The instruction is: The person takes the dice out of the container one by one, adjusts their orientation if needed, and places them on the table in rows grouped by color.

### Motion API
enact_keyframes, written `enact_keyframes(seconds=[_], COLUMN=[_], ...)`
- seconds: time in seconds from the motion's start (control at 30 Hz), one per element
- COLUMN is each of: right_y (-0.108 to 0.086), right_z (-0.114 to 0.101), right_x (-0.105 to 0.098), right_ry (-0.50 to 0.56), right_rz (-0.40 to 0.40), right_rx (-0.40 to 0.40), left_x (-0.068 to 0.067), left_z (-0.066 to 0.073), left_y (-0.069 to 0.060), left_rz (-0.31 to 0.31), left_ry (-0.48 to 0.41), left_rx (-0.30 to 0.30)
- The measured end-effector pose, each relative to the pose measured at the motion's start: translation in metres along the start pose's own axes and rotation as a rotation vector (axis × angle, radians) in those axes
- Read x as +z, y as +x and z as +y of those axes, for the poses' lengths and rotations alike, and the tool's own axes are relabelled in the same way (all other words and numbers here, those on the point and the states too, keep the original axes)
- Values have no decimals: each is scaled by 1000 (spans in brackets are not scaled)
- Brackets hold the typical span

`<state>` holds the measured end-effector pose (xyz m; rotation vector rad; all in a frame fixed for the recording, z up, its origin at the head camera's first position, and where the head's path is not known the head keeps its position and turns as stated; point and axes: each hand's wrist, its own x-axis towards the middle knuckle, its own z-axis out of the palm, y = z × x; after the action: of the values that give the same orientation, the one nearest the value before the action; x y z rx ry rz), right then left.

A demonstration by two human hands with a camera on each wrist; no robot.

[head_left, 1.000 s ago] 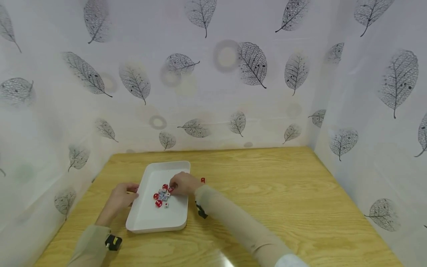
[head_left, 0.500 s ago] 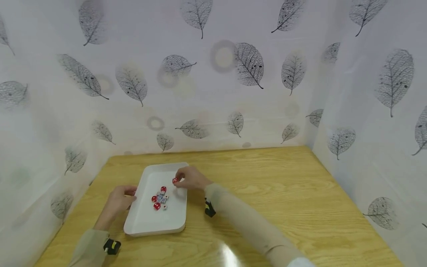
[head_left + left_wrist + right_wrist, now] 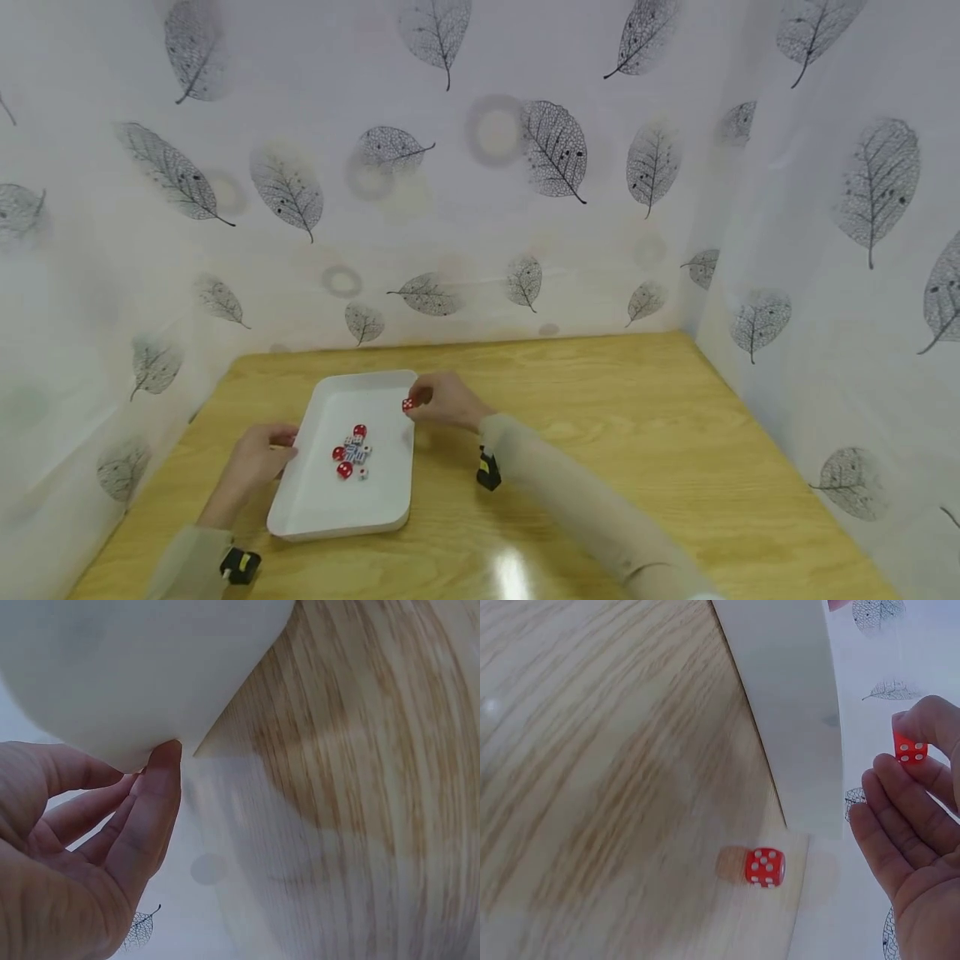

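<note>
My right hand (image 3: 452,401) pinches a red die (image 3: 408,405) between thumb and finger, over the right rim of the white tray (image 3: 322,517). In the right wrist view the held red die (image 3: 910,749) shows white dots, and the hand's (image 3: 922,825) other fingers extend below it. My left hand (image 3: 251,460) grips the tray's left edge; in the left wrist view thumb and fingers of that hand (image 3: 97,825) pinch the tray's rim (image 3: 135,754). Several red dice (image 3: 345,470) and small white dice (image 3: 363,474) lie clustered in the tray.
Another red die (image 3: 765,868) rests on the wooden table (image 3: 615,780) beside the tray's outer wall, seen in the right wrist view. A white curtain with a leaf pattern (image 3: 555,150) stands behind the table and along both sides.
My right hand has lifted a red die from the cluster and moved right and up to the tray's right rim. My left hand keeps its hold on the tray's left edge.
</note>
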<state>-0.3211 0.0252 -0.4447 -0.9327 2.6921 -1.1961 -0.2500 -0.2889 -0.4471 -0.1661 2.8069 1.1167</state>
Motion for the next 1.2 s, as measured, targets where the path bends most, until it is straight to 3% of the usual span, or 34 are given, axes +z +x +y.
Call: enact_keyframes(seconds=[0.23, 0.43, 0.67, 1.2], right_y=[-11, -23, -31, -44], right_z=[14, 31, 51, 66], right_x=[-13, -27, -37, -48], right_ry=[-9, -39, -53, -125], right_rz=[-1, 25, 54, 49], right_rx=[11, 87, 121, 224], left_x=[-1, -1, 0, 2], left_z=[1, 2, 1, -3], left_y=[-1, -1, -2, 0], left_rz=[-8, -10, -7, -7], left_ry=[20, 22, 7, -8], left_rx=[-15, -17, -38, -35])
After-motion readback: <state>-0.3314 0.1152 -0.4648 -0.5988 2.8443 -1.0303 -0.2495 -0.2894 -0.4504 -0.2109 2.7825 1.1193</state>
